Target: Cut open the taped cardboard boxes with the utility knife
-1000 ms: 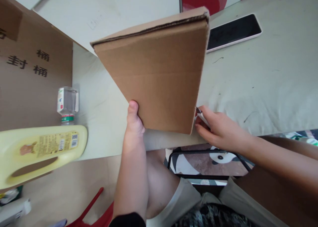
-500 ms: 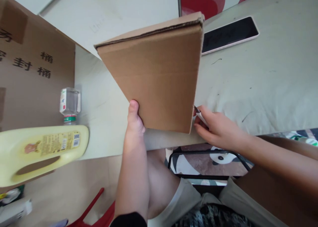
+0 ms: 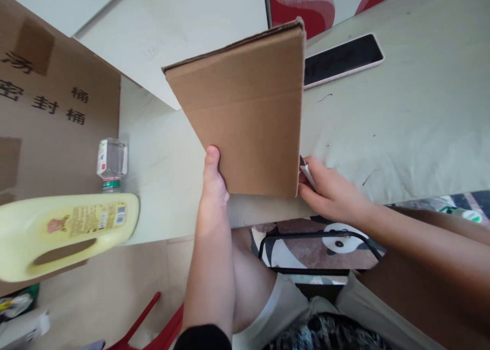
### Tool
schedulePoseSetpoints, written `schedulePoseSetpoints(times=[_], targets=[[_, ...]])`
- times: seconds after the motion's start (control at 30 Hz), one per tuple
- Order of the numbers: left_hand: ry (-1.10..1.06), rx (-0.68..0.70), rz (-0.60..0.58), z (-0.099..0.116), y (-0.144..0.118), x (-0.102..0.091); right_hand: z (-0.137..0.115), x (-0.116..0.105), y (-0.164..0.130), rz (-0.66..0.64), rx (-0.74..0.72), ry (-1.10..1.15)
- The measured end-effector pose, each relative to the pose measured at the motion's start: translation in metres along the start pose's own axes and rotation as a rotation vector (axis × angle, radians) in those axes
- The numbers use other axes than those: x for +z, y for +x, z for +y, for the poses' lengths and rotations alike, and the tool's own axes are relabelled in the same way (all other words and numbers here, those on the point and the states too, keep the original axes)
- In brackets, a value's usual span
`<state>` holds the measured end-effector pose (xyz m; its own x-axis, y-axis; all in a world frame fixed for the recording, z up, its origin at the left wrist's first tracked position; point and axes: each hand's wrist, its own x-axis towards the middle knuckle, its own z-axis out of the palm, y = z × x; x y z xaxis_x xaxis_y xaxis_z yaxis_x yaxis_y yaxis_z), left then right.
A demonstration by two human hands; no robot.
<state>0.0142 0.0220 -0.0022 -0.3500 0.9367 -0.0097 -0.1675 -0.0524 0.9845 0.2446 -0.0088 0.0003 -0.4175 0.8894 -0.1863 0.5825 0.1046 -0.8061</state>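
Observation:
A flat brown cardboard box stands tilted on the pale table, its lower edge near the table's front. My left hand grips its lower left corner, thumb up along the front face. My right hand sits at the lower right corner, fingers curled on the box's edge, with a small white and dark piece pinched between them; what it is I cannot tell.
A phone lies face up at the back right. A large printed carton stands at left, with a clear bottle and a yellow jug beside it. A black-framed stool is under the table edge.
The box has turned more upright and edge-on, so its top opening no longer shows. Both hands keep their holds and have shifted slightly right and up in the view.

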Motion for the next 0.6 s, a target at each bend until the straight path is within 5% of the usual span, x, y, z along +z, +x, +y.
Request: schedulePoseSetpoints(times=[0.6], targets=[[-0.003, 0.035, 0.007, -0.0101, 0.0027, -0.0052, -0.001, 0.0018, 0.0036, 0.003, 0.057, -0.052]])
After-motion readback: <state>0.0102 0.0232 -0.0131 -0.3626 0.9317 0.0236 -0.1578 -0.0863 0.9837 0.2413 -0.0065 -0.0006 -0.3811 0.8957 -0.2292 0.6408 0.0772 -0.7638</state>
